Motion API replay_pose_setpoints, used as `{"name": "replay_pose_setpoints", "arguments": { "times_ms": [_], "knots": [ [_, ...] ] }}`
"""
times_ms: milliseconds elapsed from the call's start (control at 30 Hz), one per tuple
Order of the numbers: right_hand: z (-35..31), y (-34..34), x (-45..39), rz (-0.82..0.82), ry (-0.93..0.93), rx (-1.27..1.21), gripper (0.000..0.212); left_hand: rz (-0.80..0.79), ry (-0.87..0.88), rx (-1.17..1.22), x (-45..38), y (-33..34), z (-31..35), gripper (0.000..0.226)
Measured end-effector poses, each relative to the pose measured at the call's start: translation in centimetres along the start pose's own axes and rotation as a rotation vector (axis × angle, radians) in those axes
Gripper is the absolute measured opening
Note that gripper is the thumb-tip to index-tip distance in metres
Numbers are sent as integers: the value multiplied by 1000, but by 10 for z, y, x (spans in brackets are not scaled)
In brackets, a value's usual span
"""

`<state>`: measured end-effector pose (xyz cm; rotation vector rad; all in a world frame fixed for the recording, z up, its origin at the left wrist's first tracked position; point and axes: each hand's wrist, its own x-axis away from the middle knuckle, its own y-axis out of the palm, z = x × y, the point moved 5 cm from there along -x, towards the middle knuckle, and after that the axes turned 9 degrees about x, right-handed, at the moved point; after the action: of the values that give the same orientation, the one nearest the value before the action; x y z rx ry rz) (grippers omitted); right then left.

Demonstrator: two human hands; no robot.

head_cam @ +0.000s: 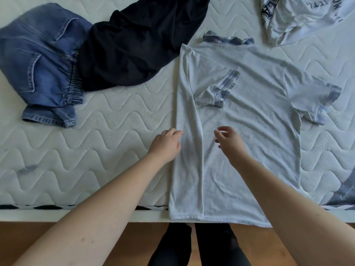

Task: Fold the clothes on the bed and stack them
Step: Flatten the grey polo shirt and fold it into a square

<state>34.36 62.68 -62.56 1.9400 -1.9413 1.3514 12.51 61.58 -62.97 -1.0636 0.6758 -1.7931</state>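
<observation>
Pale grey cotton T-shirt (249, 121) lies flat on the quilted white bed (96, 121), one side folded. Left hand (166, 144) presses the crease, fingers relaxed; right hand (229, 142) hovers loosely curled, empty. Careless tugging could undo that fold.

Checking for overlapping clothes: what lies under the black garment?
The black garment overlaps the jeans' waistband edge, otherwise quilted mattress. Anything beneath its middle is hidden.

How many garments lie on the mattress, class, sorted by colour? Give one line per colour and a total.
Pale grey or white: 2, the T-shirt with plaid trim and the printed white garment
Blue: 1, the denim shorts
Black: 1, the black garment
Total: 4
</observation>
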Motion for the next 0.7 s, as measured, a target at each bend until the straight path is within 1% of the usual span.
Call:
{"name": "replay_pose_setpoints", "arguments": {
  "times_ms": [167, 267, 367, 467, 500, 567, 633, 700],
  "knots": [
    [-20, -11, -52, 8, 31, -167, 49, 18, 48, 20, -64, -21, 6, 44],
    [-33, -21, -88, 23, 39, -204, 59, 18, 77, -27, -112, -38, 13, 43],
    [-47, -30, -115, 7, 73, -250, 75, 46, 62, -17, -157, -61, 20, 42],
    [-57, -31, -133, -35, 151, -286, 86, 26, 43, 16, -200, -79, 28, 45],
    [-60, -30, -137, -33, 172, -268, 86, 7, 35, 3, -214, -84, 30, 47],
    [-63, -31, -146, -16, 210, -234, 80, -25, 19, -50, -242, -90, 34, 54],
    [-64, -30, -156, -19, 248, -204, 68, -44, 6, -110, -268, -94, 38, 64],
    [-68, -33, -165, -3, 242, -135, 55, -70, 19, -139, -290, -96, 42, 66]
  ]
}}
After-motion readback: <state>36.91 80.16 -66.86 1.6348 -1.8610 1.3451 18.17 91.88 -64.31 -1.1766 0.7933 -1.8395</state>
